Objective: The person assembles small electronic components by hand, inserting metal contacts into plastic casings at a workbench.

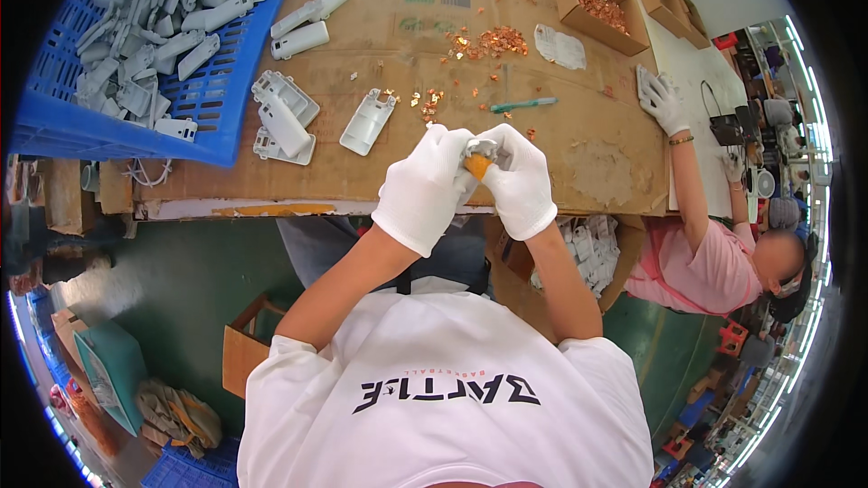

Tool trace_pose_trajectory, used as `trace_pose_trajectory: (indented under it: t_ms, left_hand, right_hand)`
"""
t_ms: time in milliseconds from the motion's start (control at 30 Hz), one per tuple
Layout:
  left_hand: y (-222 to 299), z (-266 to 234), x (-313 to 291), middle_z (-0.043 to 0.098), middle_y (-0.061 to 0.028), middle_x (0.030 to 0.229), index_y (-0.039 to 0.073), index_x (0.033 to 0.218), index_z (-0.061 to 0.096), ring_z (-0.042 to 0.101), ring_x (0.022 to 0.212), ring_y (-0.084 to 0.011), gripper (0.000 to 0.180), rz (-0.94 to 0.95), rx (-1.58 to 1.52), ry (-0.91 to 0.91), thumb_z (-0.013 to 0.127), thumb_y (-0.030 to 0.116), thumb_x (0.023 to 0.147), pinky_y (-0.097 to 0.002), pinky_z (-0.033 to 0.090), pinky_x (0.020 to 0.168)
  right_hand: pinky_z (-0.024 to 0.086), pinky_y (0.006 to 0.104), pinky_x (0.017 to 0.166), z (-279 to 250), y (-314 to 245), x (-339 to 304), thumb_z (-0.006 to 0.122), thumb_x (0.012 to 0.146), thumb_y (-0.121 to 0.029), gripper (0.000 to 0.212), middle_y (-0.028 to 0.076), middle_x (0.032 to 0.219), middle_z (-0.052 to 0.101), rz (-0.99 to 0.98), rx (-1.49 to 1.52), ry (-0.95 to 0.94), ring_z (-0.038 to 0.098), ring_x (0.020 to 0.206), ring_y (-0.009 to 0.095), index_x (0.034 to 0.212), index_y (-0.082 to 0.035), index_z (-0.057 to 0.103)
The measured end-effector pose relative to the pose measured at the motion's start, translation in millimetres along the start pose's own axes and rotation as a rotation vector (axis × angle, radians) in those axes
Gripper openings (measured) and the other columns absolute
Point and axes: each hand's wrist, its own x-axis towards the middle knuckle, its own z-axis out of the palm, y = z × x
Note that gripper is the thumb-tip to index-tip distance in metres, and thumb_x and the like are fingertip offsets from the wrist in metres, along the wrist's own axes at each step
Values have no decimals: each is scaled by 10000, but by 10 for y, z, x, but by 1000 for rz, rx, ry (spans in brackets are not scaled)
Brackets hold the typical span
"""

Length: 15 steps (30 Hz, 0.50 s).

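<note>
Pinched between the gloved left hand and gloved right hand, a small grey-white part with an orange patch sits just on the person's side of the teal pen; both hands' fingers close on it, hiding much of its shape. Left of the pen lies a white plastic half-shell, and farther left a blue plastic crate heaped with similar pieces. Copper clips are scattered just beyond the pen; a co-worker's gloved hand is well to its right.
</note>
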Motion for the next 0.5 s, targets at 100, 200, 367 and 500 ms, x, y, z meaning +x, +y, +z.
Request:
trace_pose_trajectory:
  t_ms: [100, 200, 367, 500]
  left_hand:
    - [55, -21, 0, 554, -94, 871, 100, 1053, 588, 609, 727, -298, 367, -16, -4, 5, 678, -24, 719, -361, 513, 626]
    - [-37, 12, -54, 549, -94, 861, 95, 1067, 592, 610, 722, -299, 383, -25, -30, 0, 691, -11, 713, -366, 510, 641]
    - [-134, -19, -66, 626, -104, 937, 92, 1101, 582, 656, 774, -309, 361, -81, -171, 10, 714, 62, 766, -361, 539, 682]
    - [-34, -112, -105, 682, -157, 910, 63, 1168, 555, 692, 836, -317, 382, -232, -316, 19, 681, 31, 808, -343, 547, 708]
  right_hand:
    - [476, 248, 700, -14, -24, 1, 640, 847, 16, 87, 28, 797, 607, -16, -43, -45, 544, 763, 56, 921, 13, 594]
    - [483, 250, 699, -6, -39, 53, 666, 840, 3, 128, 33, 804, 621, 96, -18, -143, 553, 758, 61, 940, 14, 588]
    - [520, 278, 752, 124, -76, -165, 651, 805, 34, 341, 95, 998, 644, -204, -276, 221, 646, 840, 139, 1132, -29, 575]
    - [558, 342, 747, 131, -40, -378, 655, 664, 48, 502, 128, 1195, 543, -566, -781, 217, 649, 905, 269, 1144, -95, 624]
